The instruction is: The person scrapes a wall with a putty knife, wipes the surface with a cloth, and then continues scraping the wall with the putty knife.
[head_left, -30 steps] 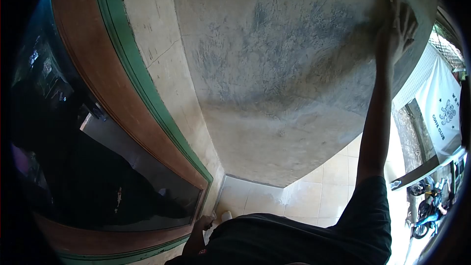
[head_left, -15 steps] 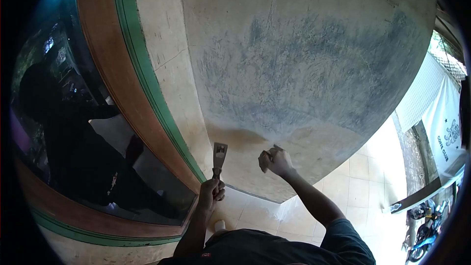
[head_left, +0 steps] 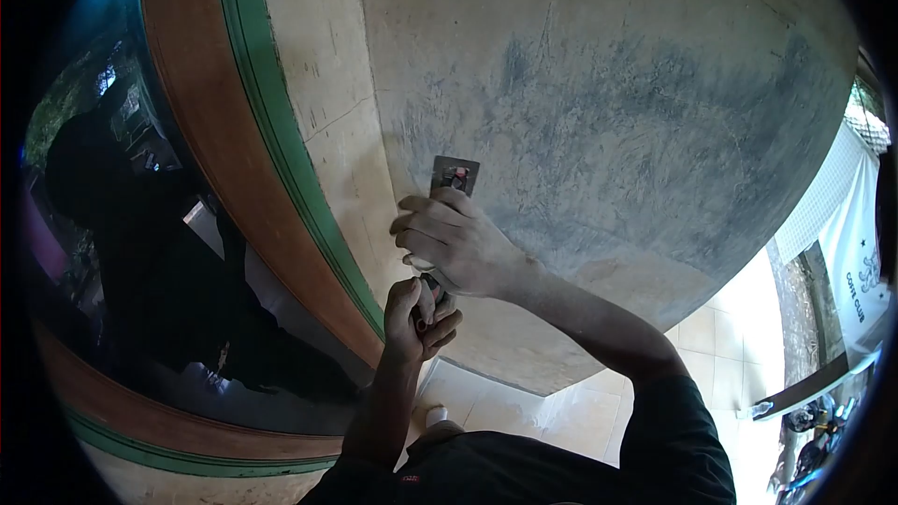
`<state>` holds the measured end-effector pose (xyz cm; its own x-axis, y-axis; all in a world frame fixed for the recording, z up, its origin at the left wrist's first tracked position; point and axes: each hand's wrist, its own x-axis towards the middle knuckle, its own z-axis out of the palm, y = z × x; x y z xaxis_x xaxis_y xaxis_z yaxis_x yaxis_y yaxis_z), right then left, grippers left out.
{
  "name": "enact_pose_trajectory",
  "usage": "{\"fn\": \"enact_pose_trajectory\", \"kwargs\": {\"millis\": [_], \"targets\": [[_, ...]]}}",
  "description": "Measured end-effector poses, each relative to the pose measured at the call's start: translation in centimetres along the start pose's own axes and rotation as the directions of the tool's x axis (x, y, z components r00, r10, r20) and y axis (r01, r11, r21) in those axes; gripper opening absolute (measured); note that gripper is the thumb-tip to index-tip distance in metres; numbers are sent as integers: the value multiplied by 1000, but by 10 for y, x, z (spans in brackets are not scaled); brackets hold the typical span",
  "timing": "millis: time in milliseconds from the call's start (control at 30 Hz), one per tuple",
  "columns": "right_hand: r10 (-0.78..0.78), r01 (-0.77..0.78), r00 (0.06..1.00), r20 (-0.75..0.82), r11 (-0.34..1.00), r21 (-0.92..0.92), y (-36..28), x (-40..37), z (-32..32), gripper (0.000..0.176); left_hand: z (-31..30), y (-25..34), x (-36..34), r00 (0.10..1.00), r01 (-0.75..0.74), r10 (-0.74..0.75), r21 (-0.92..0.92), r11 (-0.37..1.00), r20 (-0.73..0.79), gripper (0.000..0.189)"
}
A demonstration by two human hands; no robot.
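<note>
A scraper (head_left: 456, 173) with a flat metal blade points upward in front of the wall (head_left: 599, 159), which has rough grey patches. Its dark handle is in my left hand (head_left: 421, 320), the fingers wrapped round it. My right hand (head_left: 458, 241) lies across the scraper just above my left hand, over the lower blade. The right fingers are bent, and something pale shows beneath them, too hidden to name.
On the left, a dark window reflects a figure, framed in brown wood (head_left: 210, 131) and green trim (head_left: 271, 112). Pale floor tiles (head_left: 580, 411) lie below. A white banner (head_left: 851, 252) and parked motorbikes (head_left: 814, 440) stand at the right.
My right hand has moved left and up onto the scraper. The scraper is higher and a little further right, with my left hand still round its handle. The view has shifted slightly.
</note>
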<state>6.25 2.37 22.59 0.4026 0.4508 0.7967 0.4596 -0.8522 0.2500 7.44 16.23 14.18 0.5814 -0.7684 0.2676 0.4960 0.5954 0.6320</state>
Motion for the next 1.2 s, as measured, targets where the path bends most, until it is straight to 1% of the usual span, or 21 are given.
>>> {"fn": "enact_pose_trajectory", "kwargs": {"millis": [33,67,100,167,200,267,367,433,500,567,633,700,767,833,900,933,967,1033,1067,1133,1200], "targets": [[-94,80,992,88,984,159,11,7,6,17,-2,6,7,1000,-3,3,-3,1000,9,51],[-76,27,965,251,980,195,20,12,9,23,-6,15,18,1000,-7,7,-9,1000,29,53],[-81,34,964,252,982,187,29,22,11,23,-8,23,30,999,-12,12,-13,1000,51,55],[-64,53,895,441,998,36,50,44,16,34,-10,37,56,998,-36,32,71,997,62,59],[-65,60,895,440,998,26,61,56,16,34,-3,45,68,998,-45,42,47,998,50,59],[103,-57,797,595,994,-95,80,77,17,38,3,58,98,994,-64,60,44,997,89,61],[65,-6,876,477,992,-124,81,73,24,37,-3,60,100,999,-18,16,43,999,33,63],[38,-18,919,392,998,-54,82,52,39,34,-7,47,88,1000,-21,21,113,993,-6,63],[-108,103,924,367,994,34,88,46,37,31,-9,39,90,998,-29,37,165,986,-47,64],[-101,116,926,364,993,-20,104,56,41,28,-9,49,112,994,-66,82,203,977,-72,63],[-12,103,907,420,976,-193,108,81,31,26,-12,64,132,998,-61,60,117,991,13,63],[5,73,921,389,980,-187,102,78,32,24,-7,70,124,997,-59,52,136,989,55,62],[-37,77,902,431,994,-75,95,65,36,21,2,60,102,993,57,-46,102,993,-110,62],[-68,100,902,427,994,-52,102,58,41,22,-5,52,103,999,27,-23,112,993,-37,63],[-97,122,899,428,992,-32,109,64,38,23,-4,58,115,985,88,-68,118,989,-158,63],[-50,105,906,419,988,-109,111,79,32,23,8,66,120,983,14,1,80,997,-183,61],[-3,85,912,409,980,-182,110,88,30,24,6,76,125,998,25,-22,52,998,-62,61],[72,13,903,424,981,-195,103,89,29,24,4,84,122,999,30,-32,71,997,20,63],[33,28,909,416,990,-139,99,86,26,23,8,83,116,999,29,-31,74,997,23,63],[-6,45,914,406,995,-89,91,71,26,21,16,70,89,985,106,-92,91,990,-144,62],[-77,71,927,368,997,31,89,55,29,20,7,55,88,996,74,-67,125,989,-57,62]]}}
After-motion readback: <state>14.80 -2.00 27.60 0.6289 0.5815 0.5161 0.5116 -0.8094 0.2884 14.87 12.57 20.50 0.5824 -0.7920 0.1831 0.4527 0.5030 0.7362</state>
